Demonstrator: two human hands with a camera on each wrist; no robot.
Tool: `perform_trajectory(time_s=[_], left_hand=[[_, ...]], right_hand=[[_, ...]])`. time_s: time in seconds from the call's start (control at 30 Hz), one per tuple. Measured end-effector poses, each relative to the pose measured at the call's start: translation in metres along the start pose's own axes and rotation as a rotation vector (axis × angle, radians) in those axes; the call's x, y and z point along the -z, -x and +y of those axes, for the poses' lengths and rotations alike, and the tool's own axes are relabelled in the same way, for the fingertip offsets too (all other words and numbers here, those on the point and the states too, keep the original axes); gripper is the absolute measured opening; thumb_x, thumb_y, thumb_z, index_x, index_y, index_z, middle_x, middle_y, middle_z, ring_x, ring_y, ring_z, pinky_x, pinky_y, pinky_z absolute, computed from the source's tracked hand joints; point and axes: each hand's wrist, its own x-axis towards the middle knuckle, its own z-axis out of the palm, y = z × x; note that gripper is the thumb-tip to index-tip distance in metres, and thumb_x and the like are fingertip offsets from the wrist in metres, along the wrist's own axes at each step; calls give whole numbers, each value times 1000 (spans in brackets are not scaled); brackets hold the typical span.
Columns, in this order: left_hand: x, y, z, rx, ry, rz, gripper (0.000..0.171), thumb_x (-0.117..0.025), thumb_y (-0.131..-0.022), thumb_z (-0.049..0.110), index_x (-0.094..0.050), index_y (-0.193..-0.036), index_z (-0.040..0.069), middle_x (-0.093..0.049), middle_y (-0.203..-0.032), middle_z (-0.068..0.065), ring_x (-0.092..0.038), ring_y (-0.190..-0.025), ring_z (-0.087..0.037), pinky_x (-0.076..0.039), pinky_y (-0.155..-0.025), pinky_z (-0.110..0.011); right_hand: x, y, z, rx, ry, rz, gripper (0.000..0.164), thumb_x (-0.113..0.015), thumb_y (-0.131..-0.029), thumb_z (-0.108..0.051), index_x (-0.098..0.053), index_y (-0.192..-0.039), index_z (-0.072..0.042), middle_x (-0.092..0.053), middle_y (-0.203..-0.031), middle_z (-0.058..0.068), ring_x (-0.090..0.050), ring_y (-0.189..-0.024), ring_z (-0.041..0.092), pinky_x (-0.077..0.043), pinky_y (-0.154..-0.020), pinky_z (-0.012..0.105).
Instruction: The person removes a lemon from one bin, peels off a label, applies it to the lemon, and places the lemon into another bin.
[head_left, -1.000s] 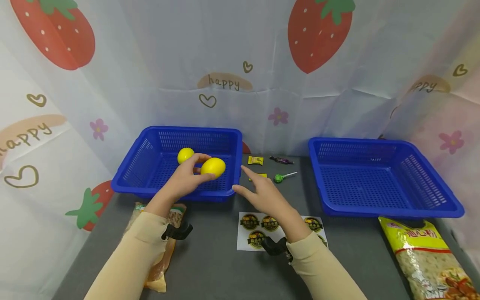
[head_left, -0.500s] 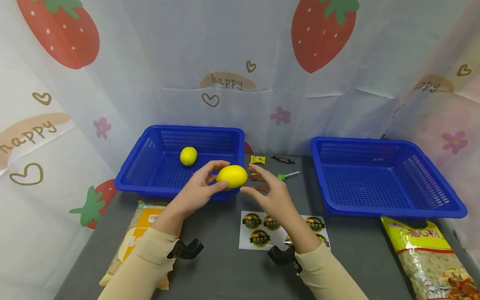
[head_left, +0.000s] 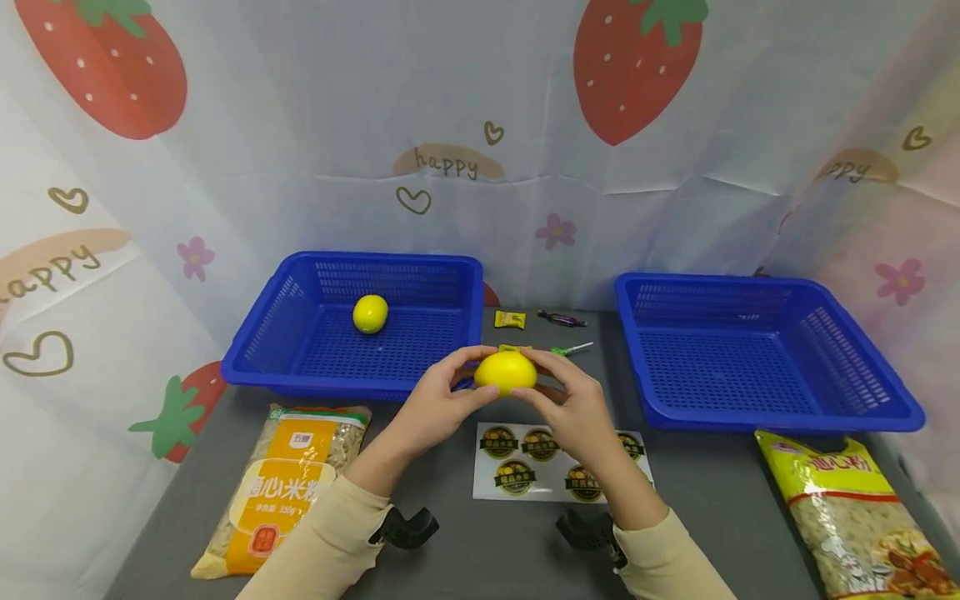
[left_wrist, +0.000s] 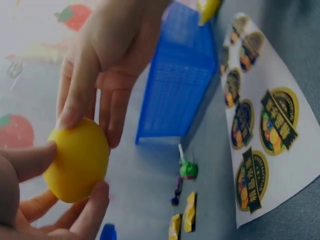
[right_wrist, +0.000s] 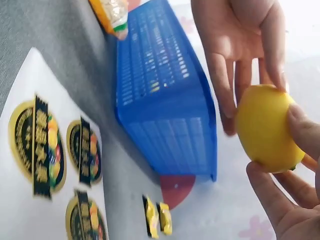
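Observation:
A yellow lemon (head_left: 506,372) is held up between both hands above the table, in front of the two small yellow candies. From its left side my left hand (head_left: 442,402) grips it with thumb and fingers. My right hand (head_left: 576,406) pinches the opposite end, thumb on the near side. In the left wrist view the lemon (left_wrist: 77,160) has fingertips on both ends; in the right wrist view a small dark tip shows at one end of the lemon (right_wrist: 267,128). A second lemon (head_left: 371,314) lies inside the left blue basket (head_left: 352,385).
Another blue basket (head_left: 780,421) stands at the right. A sheet of round stickers (head_left: 514,477) lies below the hands. Wrapped candies (head_left: 510,320) and a green lollipop (head_left: 573,348) sit between the baskets. Food bags lie at left (head_left: 281,492) and right (head_left: 855,517).
My left hand has carried the lemon out over the left basket's edge, rightward and nearer. My right hand, apart from it one second ago, has closed onto its other end.

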Motion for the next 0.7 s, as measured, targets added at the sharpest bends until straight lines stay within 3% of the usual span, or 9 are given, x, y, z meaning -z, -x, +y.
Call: perform_trajectory(time_s=[0.1, 0.27, 0.53, 0.7], left_hand=[[-10, -2, -1, -3, -78, 41, 51, -68, -99, 22, -51, -146, 11, -51, -145, -7, -54, -131, -25, -55, -100, -41], [-28, -14, -6, 0, -102, 29, 53, -66, -99, 21, -49, -148, 12, -49, -147, -7, -53, -132, -24, -54, -101, -37], [-47, -29, -22, 75, -161, 31, 54, -68, -97, 12, -49, -148, 7, -51, -147, -13, -55, -132, -28, -54, -101, -37], [-59, -40, -37, 112, -246, 44, 56, -70, -96, 12, -50, -148, 8, -52, -145, -14, -56, -130, -28, -55, -98, -35]], right_hand=[[7, 4, 3, -16, 16, -1, 50, -74, -91, -11, -60, -138, -8, -60, -139, 8, -60, -127, 25, -57, -92, 28], [21, 9, 12, -57, 47, 22, 49, -74, -90, -8, -61, -137, -7, -59, -139, 10, -59, -128, 28, -56, -92, 29], [29, 13, 35, -189, 100, -9, 53, -76, -89, -15, -59, -140, -8, -60, -140, 13, -59, -128, 31, -58, -92, 32], [29, 10, 51, -274, 158, -34, 56, -77, -88, -15, -58, -141, -8, -61, -140, 14, -60, -126, 30, -57, -94, 35]])
